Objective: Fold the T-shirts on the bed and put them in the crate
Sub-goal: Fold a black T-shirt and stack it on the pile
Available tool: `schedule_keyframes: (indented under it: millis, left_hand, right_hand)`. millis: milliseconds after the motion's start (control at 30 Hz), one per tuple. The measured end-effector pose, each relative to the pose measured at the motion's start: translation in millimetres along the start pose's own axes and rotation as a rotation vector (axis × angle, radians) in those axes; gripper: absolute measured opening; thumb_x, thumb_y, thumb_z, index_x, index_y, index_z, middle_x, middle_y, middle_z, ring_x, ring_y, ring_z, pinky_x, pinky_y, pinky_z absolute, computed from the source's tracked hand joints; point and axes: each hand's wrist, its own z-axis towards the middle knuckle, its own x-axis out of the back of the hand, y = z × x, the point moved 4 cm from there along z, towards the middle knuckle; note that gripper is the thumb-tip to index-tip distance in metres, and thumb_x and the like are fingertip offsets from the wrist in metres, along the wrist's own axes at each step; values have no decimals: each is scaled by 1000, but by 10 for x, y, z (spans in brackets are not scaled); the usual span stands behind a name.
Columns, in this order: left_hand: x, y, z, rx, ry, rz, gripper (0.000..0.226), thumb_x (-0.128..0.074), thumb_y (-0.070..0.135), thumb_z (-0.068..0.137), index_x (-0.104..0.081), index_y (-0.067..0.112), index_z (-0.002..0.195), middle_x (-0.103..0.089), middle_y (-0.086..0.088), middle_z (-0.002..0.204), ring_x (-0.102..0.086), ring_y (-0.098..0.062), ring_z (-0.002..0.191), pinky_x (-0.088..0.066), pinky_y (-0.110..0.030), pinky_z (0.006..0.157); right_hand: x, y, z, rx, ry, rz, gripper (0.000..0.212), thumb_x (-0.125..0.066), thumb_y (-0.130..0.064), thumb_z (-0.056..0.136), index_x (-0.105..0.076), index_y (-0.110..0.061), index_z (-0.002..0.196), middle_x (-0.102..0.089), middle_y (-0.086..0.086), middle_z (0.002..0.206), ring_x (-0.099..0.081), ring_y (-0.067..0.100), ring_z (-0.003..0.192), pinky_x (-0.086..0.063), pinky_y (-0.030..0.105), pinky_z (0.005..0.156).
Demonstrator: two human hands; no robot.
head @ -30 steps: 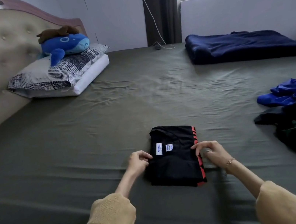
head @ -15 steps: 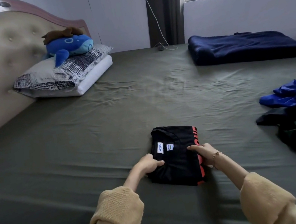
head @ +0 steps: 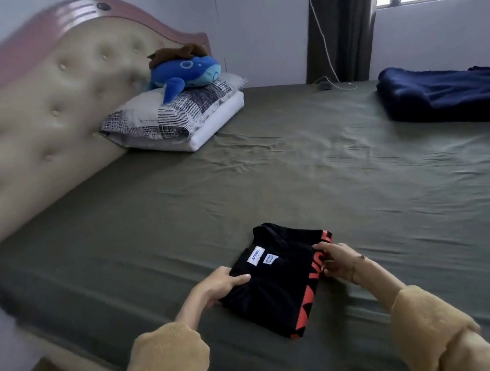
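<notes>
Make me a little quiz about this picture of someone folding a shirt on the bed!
1. True or false: the black T-shirt is already folded into a small bundle.
2. What sits on top of the pillows? A) a red ball B) a blue whale toy C) a book
3. Fill in: the left hand and the right hand both hold the ____.

Key
1. True: it lies folded on the green sheet.
2. B
3. T-shirt, one hand gripping each side.
</notes>
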Motion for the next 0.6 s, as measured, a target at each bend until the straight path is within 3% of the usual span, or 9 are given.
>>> schedule_keyframes:
  millis: [67, 233, 367, 433, 533, 600]
  left_hand:
    - [283, -144, -36, -33, 59, -38, 32, -59, 20, 93, -61, 1, 119, -66, -12, 110, -62, -20, 95, -49, -31, 90]
    - [1158, -475, -113, -66, 238, 16, 31, -63, 23, 90, -63, 2, 113, -67, -10, 107, -61, -19, 95, -47, -29, 88]
    - [1958, -781, -176, -39, 453, -103, 20, -70, 25, 85, -68, 6, 93, -68, -11, 91, -62, -23, 86, -48, -33, 82]
    - [2312, -884, -202, -32, 572, -174, 25, -74, 26, 81, -70, 3, 90, -69, -12, 89, -64, -23, 84, -49, -35, 81]
    - [2776, -956, -211, -38, 697, -227, 25, -75, 25, 80, -72, 3, 92, -70, -11, 88, -65, -21, 83, -50, -29, 78]
    - [3052, -984, -190, -52, 757, -245, 23, -74, 23, 81, -72, 5, 94, -70, -8, 87, -64, -17, 79, -49, -22, 71]
  right_hand:
    - [-326, -69, 45, 27, -67, -16, 8, -59, -13, 90, -53, -7, 88, -52, 6, 57, -49, 13, 38, -41, 21, 37]
    - [-1269, -359, 93, 93, -211, -53, 5, -53, -9, 94, -55, -10, 90, -52, 5, 60, -49, 8, 33, -42, 18, 36]
    - [-2134, -585, 203, 118, -323, -59, 1, -52, -9, 95, -53, -10, 94, -56, 3, 52, -49, 8, 32, -43, 17, 36]
    - [-2513, -691, 280, 130, -369, -53, 4, -52, -9, 95, -54, -11, 97, -58, 2, 52, -51, 7, 33, -46, 17, 38]
    - [-3036, -834, 431, 141, -419, -36, 9, -51, -11, 96, -53, -11, 105, -60, -1, 48, -52, 6, 35, -47, 17, 39]
    - [-3347, -897, 546, 145, -444, -31, 11, -50, -11, 96, -52, -11, 107, -59, 2, 56, -52, 9, 41, -48, 17, 40]
